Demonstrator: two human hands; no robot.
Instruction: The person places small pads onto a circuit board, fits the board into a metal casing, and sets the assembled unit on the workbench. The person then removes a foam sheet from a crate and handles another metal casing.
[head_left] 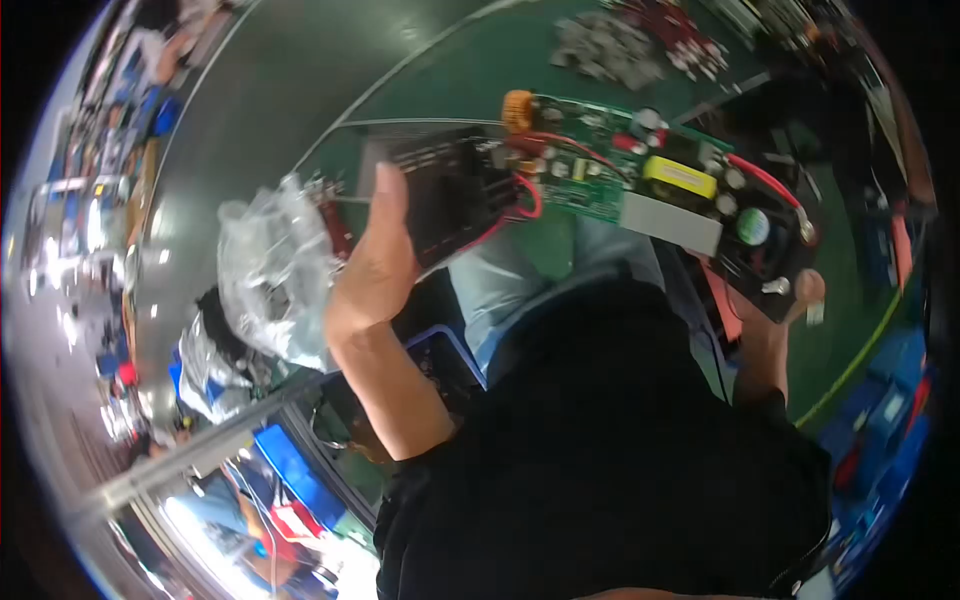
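My left hand is closed on a black end panel, its thumb raised along the near side. Red wires run from this panel to a green circuit board stretched between my hands. The board carries a copper-coloured coil, a yellow transformer and a grey metal block. At its other end, my right hand grips the edge of a second black panel, to which a thick red wire leads. Most of the right fingers are hidden behind that panel.
Clear plastic bags lie to the left of my left hand. A heap of grey parts and some red parts sit on the green surface beyond the board. Blue bins stand at the right; another person is at lower left.
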